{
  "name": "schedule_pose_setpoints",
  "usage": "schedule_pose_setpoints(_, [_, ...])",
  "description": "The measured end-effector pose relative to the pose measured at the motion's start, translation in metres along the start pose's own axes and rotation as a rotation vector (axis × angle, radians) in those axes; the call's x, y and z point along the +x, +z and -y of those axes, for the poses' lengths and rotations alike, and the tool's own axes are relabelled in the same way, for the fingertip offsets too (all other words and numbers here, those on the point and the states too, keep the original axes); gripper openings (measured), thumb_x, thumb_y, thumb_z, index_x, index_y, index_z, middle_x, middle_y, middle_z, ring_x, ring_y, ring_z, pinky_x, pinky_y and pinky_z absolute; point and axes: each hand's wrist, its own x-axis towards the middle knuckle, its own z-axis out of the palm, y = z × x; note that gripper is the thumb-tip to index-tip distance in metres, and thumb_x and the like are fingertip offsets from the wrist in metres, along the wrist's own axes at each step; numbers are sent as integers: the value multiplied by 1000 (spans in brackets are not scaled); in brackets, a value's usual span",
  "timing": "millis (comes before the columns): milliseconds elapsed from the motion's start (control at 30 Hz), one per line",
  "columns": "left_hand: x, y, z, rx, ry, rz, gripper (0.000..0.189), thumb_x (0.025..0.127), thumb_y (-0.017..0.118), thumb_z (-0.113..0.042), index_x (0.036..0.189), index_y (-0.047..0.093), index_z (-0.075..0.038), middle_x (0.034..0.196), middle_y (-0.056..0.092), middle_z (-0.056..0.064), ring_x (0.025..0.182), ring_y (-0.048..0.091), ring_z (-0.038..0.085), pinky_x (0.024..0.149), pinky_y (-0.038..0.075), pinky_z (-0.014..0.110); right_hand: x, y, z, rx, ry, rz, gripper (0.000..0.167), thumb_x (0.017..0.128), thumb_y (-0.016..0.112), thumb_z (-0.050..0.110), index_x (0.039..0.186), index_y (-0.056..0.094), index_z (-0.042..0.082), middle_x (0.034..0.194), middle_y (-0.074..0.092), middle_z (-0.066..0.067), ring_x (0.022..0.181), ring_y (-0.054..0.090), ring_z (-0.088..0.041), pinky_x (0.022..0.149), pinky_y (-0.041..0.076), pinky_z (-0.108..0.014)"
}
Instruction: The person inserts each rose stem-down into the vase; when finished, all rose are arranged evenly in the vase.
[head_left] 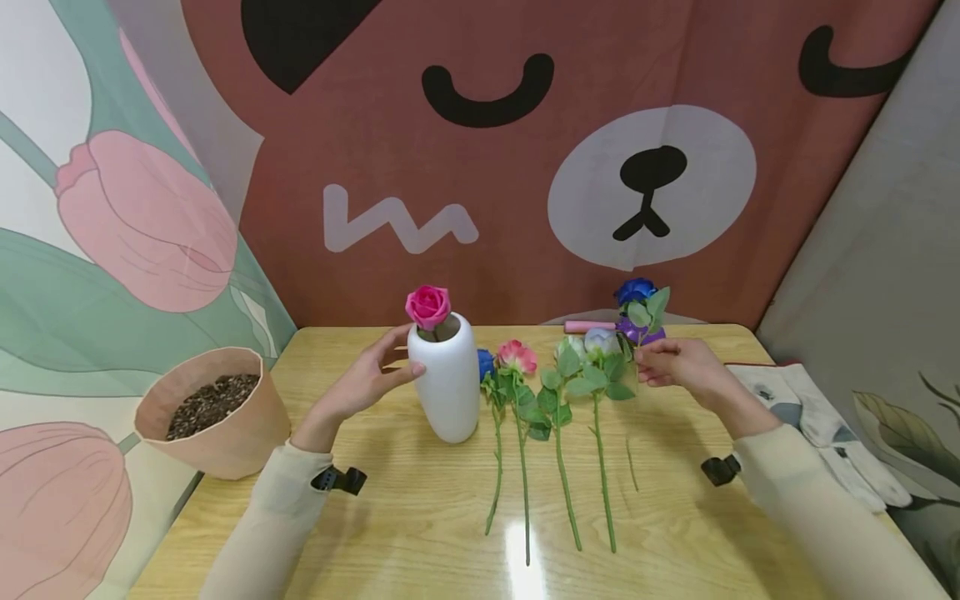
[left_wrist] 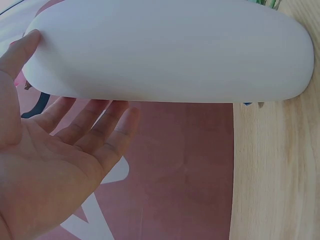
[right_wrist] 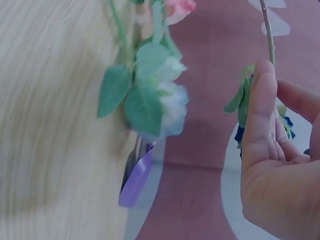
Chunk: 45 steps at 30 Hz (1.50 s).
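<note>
We're likely steadying the vase [head_left: 448, 383], left hand [head_left: 363, 377] cupping it.
Our right hand [head_left: 688, 367] is pinching a rose stem [right_wrist: 270, 45].

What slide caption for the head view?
Left hand gripping a white vase with a pink rose, right hand holding a blue rose, four flowers lying on the table.

The pale wood-grain surface [head_left: 405, 525] bears a soil-filled peach planter [head_left: 232, 437], a tall white vase [head_left: 453, 392], four green-stemmed, variously coloured flowers [head_left: 551, 379], a thin stem [head_left: 632, 464], a pink-handled purple tool [head_left: 590, 327] and white-and-grey fabric [head_left: 817, 417].
</note>
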Motion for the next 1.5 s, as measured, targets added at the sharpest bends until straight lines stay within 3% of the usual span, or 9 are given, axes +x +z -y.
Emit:
schedule_pose_setpoints(300, [0,0,0,9,-2,0,68,96,67,-37,154,33,-27,153,41,7,140,45,40,105,49,57,3,14,24,145,-66,-52,45,101,60,27,125,54,-11,87,70,8,84,72,-7,77,61,-23])
schedule_pose_setpoints(567, [-1,0,-1,4,-3,0,67,96,67,-37,154,33,-27,154,41,7,140,44,41,105,49,57,5,22,41,309,-152,-127,37,101,61,26,118,57,-7,91,70,2,81,70,-7,77,60,-21])
schedule_pose_setpoints(933, [-1,0,0,5,-12,2,67,95,67,-38,153,34,-29,155,40,6,142,43,39,105,49,57,9,35,67,664,-234,-249,16,95,69,16,103,65,2,81,73,-1,71,72,-10,70,61,-23])
schedule_pose_setpoints(1100, [0,0,0,2,-8,0,67,96,67,-38,153,34,-29,155,40,6,141,44,40,105,49,57,12,41,81,712,-243,-299,12,94,70,15,100,66,6,79,74,-1,70,73,-10,70,61,-22])
schedule_pose_setpoints(1500, [-1,0,0,-3,-15,0,67,96,67,-39,153,34,-29,155,39,5,141,44,39,105,48,58,14,54,105,788,-267,-328,25,94,69,19,110,62,2,88,73,-2,79,75,-12,79,61,-25])
